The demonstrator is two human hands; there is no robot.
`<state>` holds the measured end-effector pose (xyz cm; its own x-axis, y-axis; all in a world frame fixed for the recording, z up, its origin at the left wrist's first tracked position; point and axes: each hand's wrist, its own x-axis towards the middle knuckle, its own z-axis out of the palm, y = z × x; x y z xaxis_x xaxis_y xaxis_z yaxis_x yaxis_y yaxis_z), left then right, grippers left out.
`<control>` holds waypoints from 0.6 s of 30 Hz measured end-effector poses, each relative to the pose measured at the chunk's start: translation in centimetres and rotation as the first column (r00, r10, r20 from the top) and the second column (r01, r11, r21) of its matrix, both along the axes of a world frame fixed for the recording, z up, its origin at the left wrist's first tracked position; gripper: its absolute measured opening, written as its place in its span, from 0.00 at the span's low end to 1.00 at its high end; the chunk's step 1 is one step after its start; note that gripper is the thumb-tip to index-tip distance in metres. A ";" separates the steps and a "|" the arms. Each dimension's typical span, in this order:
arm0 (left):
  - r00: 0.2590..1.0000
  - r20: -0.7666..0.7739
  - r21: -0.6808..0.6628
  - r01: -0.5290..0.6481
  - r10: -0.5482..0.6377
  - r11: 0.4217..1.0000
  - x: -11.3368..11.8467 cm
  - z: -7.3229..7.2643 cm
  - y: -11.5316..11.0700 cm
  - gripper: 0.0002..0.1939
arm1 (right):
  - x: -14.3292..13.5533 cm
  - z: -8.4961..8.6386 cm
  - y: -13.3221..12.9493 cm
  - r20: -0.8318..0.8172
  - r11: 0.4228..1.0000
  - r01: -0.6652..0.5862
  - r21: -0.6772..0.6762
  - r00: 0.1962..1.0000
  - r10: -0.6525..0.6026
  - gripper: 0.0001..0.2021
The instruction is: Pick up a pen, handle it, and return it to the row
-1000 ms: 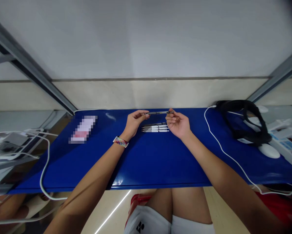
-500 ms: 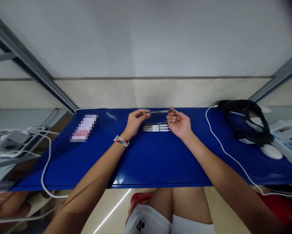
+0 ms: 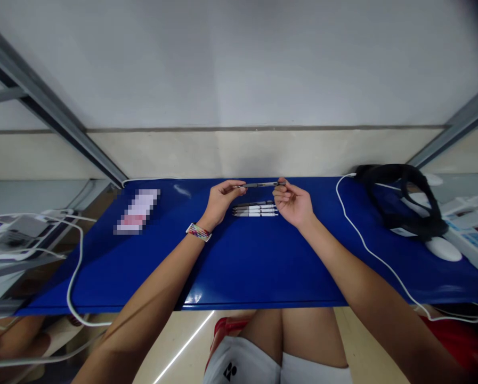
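Pen [image 3: 261,184] pinched at both ends by left hand [image 3: 221,200] and right hand [image 3: 292,204], mid-frame; blue table [image 3: 246,261] open toward lower edge.

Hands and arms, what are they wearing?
Both arms are bare, with no sleeves showing and no gloves. The left hand has a striped, many-coloured band round its wrist. The right hand wears nothing; no ring shows, though the fingers are small in this view.

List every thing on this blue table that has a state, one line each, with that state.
Thin dark grey pen: held level above the table, one end in each hand.
Left hand: pinched shut on the pen's left end.
Right hand: pinched shut on its right end.
Three white pens: lying side by side on the blue table.
White cable: lying loose across the table.
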<state>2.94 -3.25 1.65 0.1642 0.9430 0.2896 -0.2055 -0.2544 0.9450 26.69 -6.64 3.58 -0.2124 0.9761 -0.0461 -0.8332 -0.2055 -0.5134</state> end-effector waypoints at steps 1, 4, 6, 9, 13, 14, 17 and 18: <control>1.000 0.000 0.002 0.005 -0.005 1.000 0.0 0.0 0.0 0.16 | 0.0 0.0 0.0 -0.006 1.000 0.000 0.000 1.000 0.000 0.07; 1.000 0.000 0.006 0.011 -0.011 1.000 0.0 0.0 0.0 0.15 | 0.0 -0.2 0.2 -0.049 1.000 0.000 -0.002 0.999 0.000 0.08; 1.000 -0.002 0.004 0.008 -0.008 1.000 0.0 0.0 0.0 0.15 | 0.1 -0.2 0.2 -0.072 1.000 -0.009 -0.005 0.997 0.008 0.09; 1.000 -0.010 -0.002 0.008 -0.008 1.000 0.0 0.0 0.0 0.16 | 0.1 -0.3 0.2 -0.090 1.000 -0.009 -0.019 0.996 0.007 0.09; 1.000 -0.011 0.000 0.008 -0.008 1.000 0.0 -0.1 0.0 0.15 | 0.1 -0.2 0.1 -0.131 0.999 0.002 -0.049 0.991 -0.009 0.11; 1.000 -0.006 0.000 0.006 -0.006 1.000 0.0 -0.1 0.0 0.15 | 0.1 -0.2 0.1 -0.134 0.999 -0.002 -0.050 0.991 -0.005 0.12; 1.000 0.005 -0.001 0.003 -0.003 1.000 0.0 -0.1 0.0 0.16 | 0.1 -0.3 0.1 -0.128 0.999 -0.022 -0.036 0.992 0.017 0.12; 1.000 0.006 0.003 0.006 -0.006 1.000 0.0 -0.1 0.0 0.16 | 0.1 -0.3 0.2 -0.125 0.999 -0.027 -0.028 0.992 0.023 0.12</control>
<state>2.97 -3.25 1.59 0.1676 0.9413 0.2931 -0.2128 -0.2558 0.9430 26.83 -6.47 3.27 -0.2428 0.9689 -0.0468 -0.8844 -0.2409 -0.3996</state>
